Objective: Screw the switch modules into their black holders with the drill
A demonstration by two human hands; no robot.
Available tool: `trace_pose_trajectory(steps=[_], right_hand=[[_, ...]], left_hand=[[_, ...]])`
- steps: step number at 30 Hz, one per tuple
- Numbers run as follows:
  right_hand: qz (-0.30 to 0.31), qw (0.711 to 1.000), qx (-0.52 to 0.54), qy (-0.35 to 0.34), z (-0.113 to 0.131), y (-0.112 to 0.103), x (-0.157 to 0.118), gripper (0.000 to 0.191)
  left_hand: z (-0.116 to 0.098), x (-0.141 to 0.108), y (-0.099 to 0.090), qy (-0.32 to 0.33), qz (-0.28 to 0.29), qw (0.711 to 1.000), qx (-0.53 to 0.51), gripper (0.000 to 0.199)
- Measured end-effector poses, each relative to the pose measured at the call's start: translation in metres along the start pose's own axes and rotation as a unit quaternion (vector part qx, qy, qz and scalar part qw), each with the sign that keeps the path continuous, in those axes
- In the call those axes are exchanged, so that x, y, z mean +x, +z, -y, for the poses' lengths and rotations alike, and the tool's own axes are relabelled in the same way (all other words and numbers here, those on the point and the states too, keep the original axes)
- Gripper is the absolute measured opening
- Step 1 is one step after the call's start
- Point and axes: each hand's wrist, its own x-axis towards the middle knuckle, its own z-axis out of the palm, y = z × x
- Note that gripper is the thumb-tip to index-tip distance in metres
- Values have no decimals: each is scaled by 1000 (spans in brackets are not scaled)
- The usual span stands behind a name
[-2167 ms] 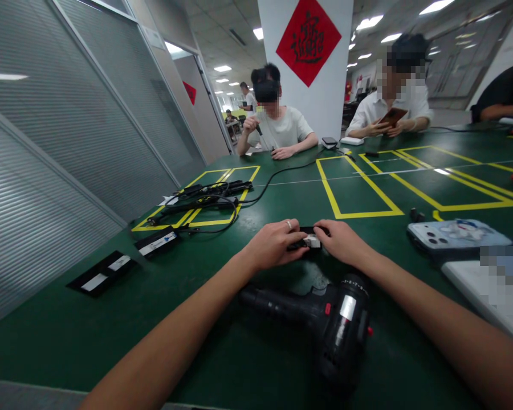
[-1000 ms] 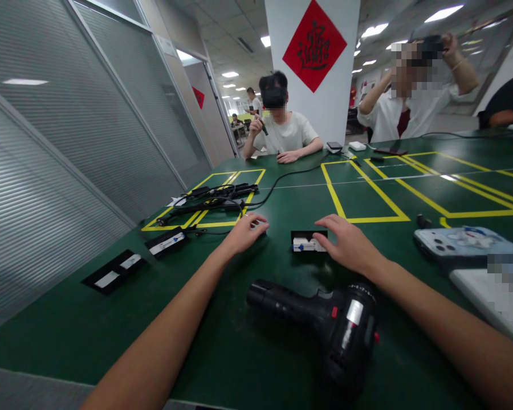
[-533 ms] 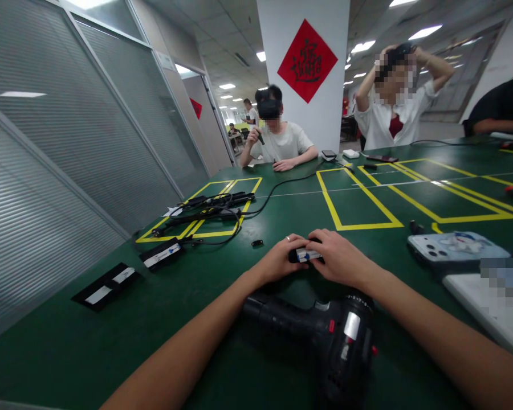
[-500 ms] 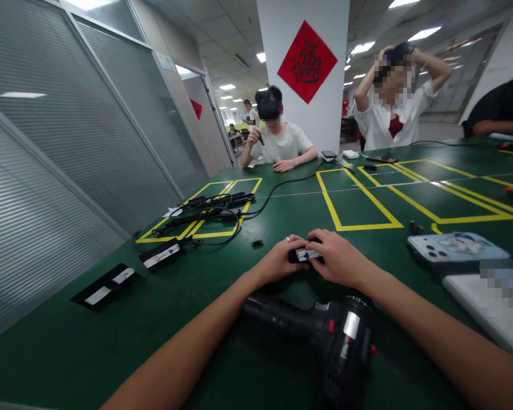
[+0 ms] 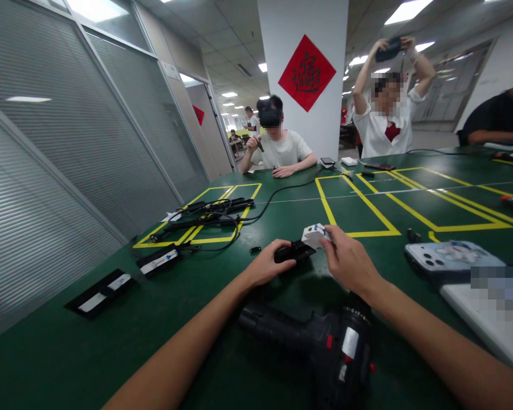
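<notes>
My left hand point(image 5: 265, 263) is wrapped round a black, open-topped case point(image 5: 296, 252) just above or on the table; I cannot tell which. With fingers and thumb, my right hand point(image 5: 351, 261) pinches a small white block point(image 5: 313, 236) with blue parts, tilted at the right end of the case. Whether block and case still touch is unclear. On my side of both hands lies a black cordless drill point(image 5: 342, 347) with red buttons, partly beside my right forearm. A small black piece point(image 5: 255, 249) rests left of the case.
Black cables point(image 5: 222, 213) lie tangled over yellow tape at left. Two black cards point(image 5: 100, 293) with white strips lie nearer me. A phone point(image 5: 453, 254) and a white-edged device point(image 5: 474, 307) sit at right. Across the green table, a person wears a headset point(image 5: 270, 113); another raises one.
The white block has come up out of the black case in my right hand, while my left hand keeps the case. Across the table, a person has lifted a headset off the head.
</notes>
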Motion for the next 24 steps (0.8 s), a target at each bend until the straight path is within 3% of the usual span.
trace_pose_trajectory(steps=[4,10,12,15,17,20,22,24], right_hand=[[9,999,-7,45,-3,5,-1,19],[26,998,-14,58,-2,5,-2,15],[33,998,-15,58,-2,5,-2,15],[47,997,-15,52,-2,5,-2,16],[57,997,-16,44,-1,4,-1,16],[66,997,-17,32,0,4,-1,17],[68,997,-16,26,1,4,0,18],[69,997,-13,22,3,4,0,19]], left_hand=[[-4,0,1,-2,-19,999,47,46],[-14,1,7,-21,-34,994,101,44],[-21,0,-3,-44,-36,989,134,44],[-35,-10,-34,-78,-65,978,183,46],[-40,-29,-61,-122,-106,966,204,49],[-32,-78,-96,-207,-154,934,247,55],[-17,-117,-109,-287,-169,904,268,58],[3,-153,-114,-353,-140,889,257,57]])
